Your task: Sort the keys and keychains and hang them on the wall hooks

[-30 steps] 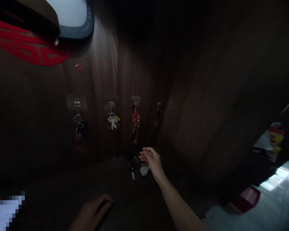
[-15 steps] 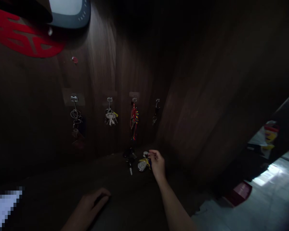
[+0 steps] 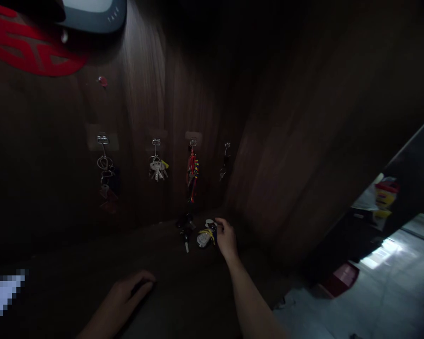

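On the dark wooden shelf, my right hand (image 3: 226,238) is at the right side of a bunch of keys (image 3: 204,239) with a pale oval fob and a yellow strap. Its fingers are curled at the strap and a small white tag, and the palm side is hidden. Just left of that bunch lie black-headed keys (image 3: 186,235), one blade pointing toward me. My left hand (image 3: 125,294) hovers or rests low over the shelf, which I cannot tell in the dark. Its thumb and forefinger curve with a gap between them, holding nothing visible.
Several hooks on the back panel carry a key ring (image 3: 105,163), silver keys (image 3: 158,168), a red beaded cord (image 3: 192,169) and a small key (image 3: 222,173). A cap (image 3: 92,19) and red cutout (image 3: 53,61) hang upper left. A wooden side wall (image 3: 286,155) rises at right.
The whole view has shifted slightly, so everything appears a little further left and up. Both hands and the keys keep nearly the same places relative to each other.
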{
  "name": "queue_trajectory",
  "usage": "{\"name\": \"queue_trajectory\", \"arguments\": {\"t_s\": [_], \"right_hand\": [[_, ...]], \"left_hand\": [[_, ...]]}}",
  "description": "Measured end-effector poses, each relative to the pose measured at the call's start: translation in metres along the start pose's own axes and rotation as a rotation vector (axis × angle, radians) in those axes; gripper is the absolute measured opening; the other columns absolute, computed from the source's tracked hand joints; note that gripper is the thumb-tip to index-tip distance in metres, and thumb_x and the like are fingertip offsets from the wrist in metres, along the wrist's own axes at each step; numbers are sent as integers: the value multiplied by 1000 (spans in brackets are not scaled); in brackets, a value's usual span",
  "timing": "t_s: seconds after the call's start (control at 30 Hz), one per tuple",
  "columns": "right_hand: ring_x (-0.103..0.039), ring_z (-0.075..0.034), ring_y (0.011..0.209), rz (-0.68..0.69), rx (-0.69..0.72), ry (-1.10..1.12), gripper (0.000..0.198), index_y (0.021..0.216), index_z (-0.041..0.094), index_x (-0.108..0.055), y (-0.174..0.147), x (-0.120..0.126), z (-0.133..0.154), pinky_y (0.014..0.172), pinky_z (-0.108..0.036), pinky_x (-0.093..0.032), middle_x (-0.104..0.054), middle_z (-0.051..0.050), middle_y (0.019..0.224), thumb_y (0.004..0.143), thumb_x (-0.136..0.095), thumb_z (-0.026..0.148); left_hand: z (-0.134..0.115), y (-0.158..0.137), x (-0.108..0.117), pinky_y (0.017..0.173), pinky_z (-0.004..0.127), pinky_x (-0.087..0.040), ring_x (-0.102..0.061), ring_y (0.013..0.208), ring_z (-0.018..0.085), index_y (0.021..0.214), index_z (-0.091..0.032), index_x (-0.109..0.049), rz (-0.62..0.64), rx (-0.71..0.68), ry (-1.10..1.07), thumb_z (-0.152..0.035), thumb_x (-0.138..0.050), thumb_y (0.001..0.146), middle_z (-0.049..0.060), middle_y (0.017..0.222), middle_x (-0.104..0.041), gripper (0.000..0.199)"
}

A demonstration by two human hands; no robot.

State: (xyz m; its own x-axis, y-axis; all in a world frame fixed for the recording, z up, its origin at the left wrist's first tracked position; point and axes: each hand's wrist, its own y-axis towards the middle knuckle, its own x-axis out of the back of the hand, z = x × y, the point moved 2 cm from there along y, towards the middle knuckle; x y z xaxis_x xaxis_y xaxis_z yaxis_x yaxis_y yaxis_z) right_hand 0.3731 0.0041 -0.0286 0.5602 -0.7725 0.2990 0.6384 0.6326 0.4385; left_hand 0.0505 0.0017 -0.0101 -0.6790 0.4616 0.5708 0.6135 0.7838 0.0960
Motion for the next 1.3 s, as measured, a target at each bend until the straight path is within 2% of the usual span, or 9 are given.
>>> {"name": "queue_trajectory", "arguments": {"t_s": [0.3,0.5,0.63,0.73,0.83,0.93,1.07,1.2,1.3], "right_hand": [[-63,-19,84,191,-1,102,20,80,24,-67,-14,-13,15,80,-32,-45,-70,-2,84,79,-48,27],[-63,-18,78,438,28,186,17,85,23,-67,-34,-25,41,71,-28,-47,-70,-1,84,78,-57,34],[-61,-20,90,697,139,156,25,88,22,-64,-50,-30,59,77,-29,-45,-67,-2,98,66,-72,31],[-59,-21,99,793,247,151,21,81,22,-62,-59,-36,69,84,-31,-43,-64,-3,106,63,-73,22],[-60,-19,99,851,272,175,6,70,20,-62,-68,-43,77,86,-31,-42,-65,-5,105,70,-65,16],[-62,-19,94,921,234,225,8,68,21,-65,-76,-51,86,83,-31,-43,-67,-4,100,76,-62,21],[-62,-18,89,971,192,310,17,73,23,-71,-86,-60,95,80,-29,-45,-68,-3,91,80,-60,33],[-60,-17,84,950,105,371,21,75,23,-74,-89,-65,100,77,-27,-44,-66,-2,85,79,-61,39],[-58,-16,73,899,-15,444,29,66,21,-73,-86,-65,101,69,-24,-43,-63,-1,73,79,-59,44]], "left_hand": [[-4,-1,0,75,20,-49,-67,82,17,84,-30,-67,-16,4,-3,-39,-52,83,-6,86,-73,18],[-5,0,-1,76,20,-49,-67,82,17,84,-29,-68,-20,11,2,-39,-54,82,-5,85,-73,18],[-5,0,0,76,21,-48,-66,82,18,83,-28,-68,-20,20,3,-38,-53,82,-4,85,-73,18],[-2,0,-1,78,22,-48,-65,85,18,87,-28,-67,-52,26,0,-37,-52,82,-4,87,-72,17],[4,1,-2,76,24,-48,-64,81,17,100,-27,-63,-89,29,3,-33,-53,82,-2,87,-70,21],[7,2,-3,78,27,-47,-62,84,17,111,-28,-58,-127,-15,0,-23,-59,77,1,98,-66,35],[5,2,-3,87,30,-44,-58,97,20,113,-29,-57,-118,-80,-17,-17,-63,73,2,108,-62,43],[6,1,-2,88,32,-43,-58,98,21,108,-27,-59,-119,-86,-18,-20,-65,72,3,105,-63,37],[5,2,-2,86,30,-44,-58,94,19,98,-25,-63,-121,-115,-28,-25,-58,80,3,98,-64,19]]}}
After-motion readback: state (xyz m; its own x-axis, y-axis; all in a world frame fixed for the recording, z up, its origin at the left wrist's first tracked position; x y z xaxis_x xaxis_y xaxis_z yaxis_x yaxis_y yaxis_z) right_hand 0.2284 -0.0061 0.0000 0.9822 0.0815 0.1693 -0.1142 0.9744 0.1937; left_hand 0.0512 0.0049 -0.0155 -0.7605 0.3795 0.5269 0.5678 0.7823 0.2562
